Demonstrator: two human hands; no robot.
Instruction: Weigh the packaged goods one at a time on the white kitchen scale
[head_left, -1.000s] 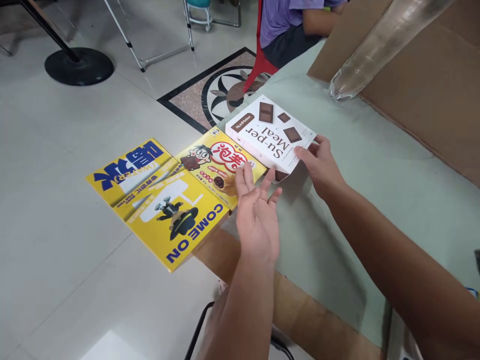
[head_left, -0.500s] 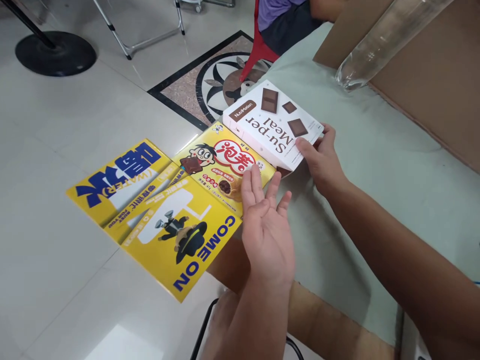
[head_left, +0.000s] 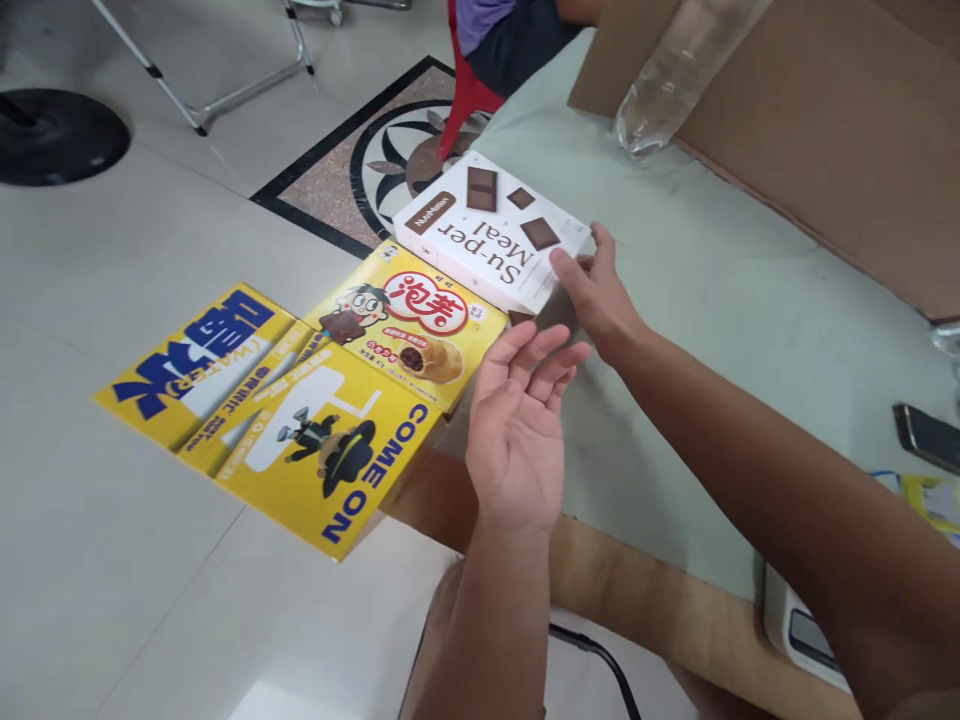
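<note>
My right hand [head_left: 596, 295] grips the near corner of a white "Su-per Meal" chocolate box [head_left: 487, 230] lying at the table's left edge. My left hand [head_left: 517, 420] hovers open, palm up, just below that box and beside a yellow snack box with a cartoon face [head_left: 409, 325]. Next to it lie a yellow "COME ON" box [head_left: 322, 450] and a yellow box with blue characters [head_left: 199, 365], both overhanging the table edge.
The table carries a pale green cover [head_left: 720, 300]. A clear plastic bottle [head_left: 667, 75] lies against brown cardboard [head_left: 825, 120] at the back. A phone [head_left: 926, 435] sits at the right. A seated person [head_left: 510, 30] on a red chair is beyond the table.
My left hand has lifted off the cartoon snack box and turned palm up toward the right. My right hand keeps its hold on the white box. The camera view shifted right.
</note>
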